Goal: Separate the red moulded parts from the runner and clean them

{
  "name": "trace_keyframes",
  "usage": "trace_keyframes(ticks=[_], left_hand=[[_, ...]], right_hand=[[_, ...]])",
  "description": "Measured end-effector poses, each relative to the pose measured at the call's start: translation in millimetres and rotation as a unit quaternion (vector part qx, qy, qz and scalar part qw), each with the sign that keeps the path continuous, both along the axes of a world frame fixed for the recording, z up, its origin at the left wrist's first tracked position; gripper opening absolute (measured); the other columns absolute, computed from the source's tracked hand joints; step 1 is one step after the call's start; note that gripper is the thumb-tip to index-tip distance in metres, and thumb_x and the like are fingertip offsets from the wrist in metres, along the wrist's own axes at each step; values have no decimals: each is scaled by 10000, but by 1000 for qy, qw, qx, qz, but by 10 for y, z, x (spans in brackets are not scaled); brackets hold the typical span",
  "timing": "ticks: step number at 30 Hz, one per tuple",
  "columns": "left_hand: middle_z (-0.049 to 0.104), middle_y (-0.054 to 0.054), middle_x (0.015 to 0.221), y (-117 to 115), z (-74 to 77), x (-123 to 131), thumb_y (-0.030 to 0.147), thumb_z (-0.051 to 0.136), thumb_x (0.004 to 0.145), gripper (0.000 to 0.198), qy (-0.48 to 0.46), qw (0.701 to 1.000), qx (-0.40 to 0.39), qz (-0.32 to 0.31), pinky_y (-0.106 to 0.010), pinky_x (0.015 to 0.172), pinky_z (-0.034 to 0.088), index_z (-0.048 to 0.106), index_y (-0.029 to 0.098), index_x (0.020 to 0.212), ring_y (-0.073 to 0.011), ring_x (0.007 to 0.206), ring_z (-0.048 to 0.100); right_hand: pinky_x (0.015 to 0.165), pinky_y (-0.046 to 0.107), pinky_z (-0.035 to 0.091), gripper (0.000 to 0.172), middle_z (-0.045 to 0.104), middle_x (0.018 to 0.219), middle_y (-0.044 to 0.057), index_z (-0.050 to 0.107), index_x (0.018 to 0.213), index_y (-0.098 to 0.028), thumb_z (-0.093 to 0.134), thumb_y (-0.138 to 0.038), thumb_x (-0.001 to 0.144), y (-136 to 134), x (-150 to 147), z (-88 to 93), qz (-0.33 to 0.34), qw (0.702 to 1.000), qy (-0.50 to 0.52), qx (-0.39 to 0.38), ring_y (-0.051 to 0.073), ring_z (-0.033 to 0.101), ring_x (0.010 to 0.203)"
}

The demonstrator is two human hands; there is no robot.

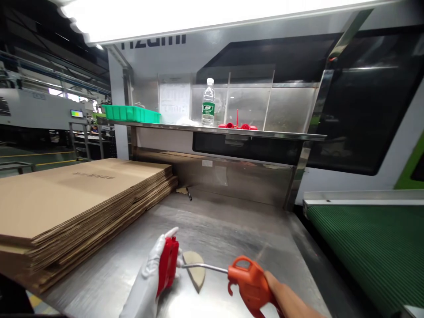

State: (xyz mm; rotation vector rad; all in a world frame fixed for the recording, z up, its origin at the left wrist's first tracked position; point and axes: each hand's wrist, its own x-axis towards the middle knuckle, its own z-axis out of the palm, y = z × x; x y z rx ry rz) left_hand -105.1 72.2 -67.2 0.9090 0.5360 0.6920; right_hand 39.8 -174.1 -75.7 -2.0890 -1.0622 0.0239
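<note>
My left hand [149,269], in a white glove, is closed around a red plastic part [168,264], held up on edge above the metal table [232,225]. My right hand [281,293] grips the handle of an orange air blow gun [249,282]. The gun's thin bent metal nozzle [208,266] points left, its tip close to the red part and the gloved fingers; whether they touch I cannot tell. Behind the nozzle lies a tan, leaf-shaped flat piece [196,271] on the tabletop.
Flat cardboard sheets [82,190] are stacked on the left. At the back lies a black pen-like object [189,194]. Overhead, a shelf [281,134] carries a green bin [132,114], a water bottle [208,104] and red parts [237,126]. A green conveyor belt [371,238] runs on the right.
</note>
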Motion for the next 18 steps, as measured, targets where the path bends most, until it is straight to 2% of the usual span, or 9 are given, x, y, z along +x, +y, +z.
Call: trace_keyframes(ticks=[3,6,8,10,12,15,18], left_hand=[[670,-43,606,-60,-31,-19,474,765,791,509,35,998,-12,-60,-267,342,427,677,167,1187,-224,414,608],[692,-81,665,-116,63,-109,507,708,811,439,5,998,-41,-46,-345,378,469,659,194,1115,-270,445,617],[703,-111,743,-162,140,-157,529,588,885,410,-34,995,-88,-27,-387,423,494,637,217,1146,-279,487,622],[687,-123,799,-231,159,-170,527,529,925,412,-63,986,-148,-31,-382,463,497,632,228,1188,-264,536,618],[658,-124,861,-312,99,-160,512,561,928,425,-100,974,-198,-53,-370,522,517,646,212,1217,-231,604,608],[615,-105,928,-394,-51,-154,530,636,893,516,-153,955,-243,-74,-408,625,579,665,187,1277,-214,705,604],[646,-106,999,-425,-103,-172,500,685,860,533,-147,962,-230,-13,-438,663,622,670,211,1308,-252,806,648]], right_hand=[[736,311,584,197,680,1019,48,668,1117,-189,669,-365,1027,-250,88,60,-28,999,-18,-40,183,667,822],[773,288,540,303,662,1051,26,652,1222,-249,713,-288,928,-351,259,153,-44,996,-22,-75,204,663,901],[757,263,508,390,623,1056,11,636,1268,-284,702,-244,886,-264,445,187,-51,991,-14,-123,192,657,884],[684,252,483,326,581,1036,13,660,1211,-253,676,-201,889,-93,681,171,-72,983,-4,-170,156,629,752],[718,272,503,235,585,1061,29,677,1118,-190,716,-172,887,83,910,120,-90,975,-2,-204,152,612,757],[890,398,531,235,608,1124,53,666,1126,-159,764,-235,927,247,1068,65,-132,960,-32,-243,229,615,971],[1044,531,446,286,585,1238,86,648,1228,-174,730,-281,977,362,871,104,-170,946,-97,-257,319,524,1215]])
